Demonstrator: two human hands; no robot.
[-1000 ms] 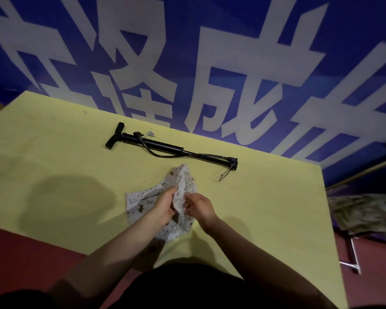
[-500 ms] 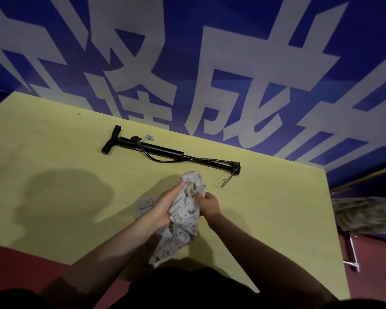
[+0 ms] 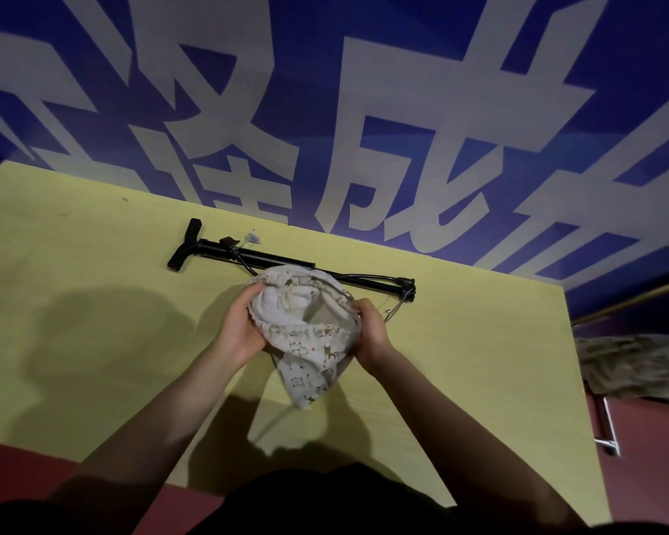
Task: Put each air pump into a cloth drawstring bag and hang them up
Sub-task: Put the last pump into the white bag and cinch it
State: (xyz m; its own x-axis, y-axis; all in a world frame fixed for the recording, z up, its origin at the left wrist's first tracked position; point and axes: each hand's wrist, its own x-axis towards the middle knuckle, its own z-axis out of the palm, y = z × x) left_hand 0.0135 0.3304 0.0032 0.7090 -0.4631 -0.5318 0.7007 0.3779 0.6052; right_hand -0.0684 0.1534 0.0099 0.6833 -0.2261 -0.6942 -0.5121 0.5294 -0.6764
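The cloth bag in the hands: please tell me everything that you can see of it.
The cloth drawstring bag is pale, soft fabric printed with small animal figures. Its mouth faces up and is stretched wide open, showing a plain whitish inside and a knotted cord. The left hand grips the rim on one side, the right hand on the other. Its closed end hangs limp toward the yellow table. It partly hides the black air pump lying behind. Nothing is inside yet.

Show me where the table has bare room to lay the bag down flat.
Bare yellow table lies left of the left hand, below the pump handle, and right of the right hand toward the far edge. It is crowded in the middle, where both hands hold the bag over the pump.
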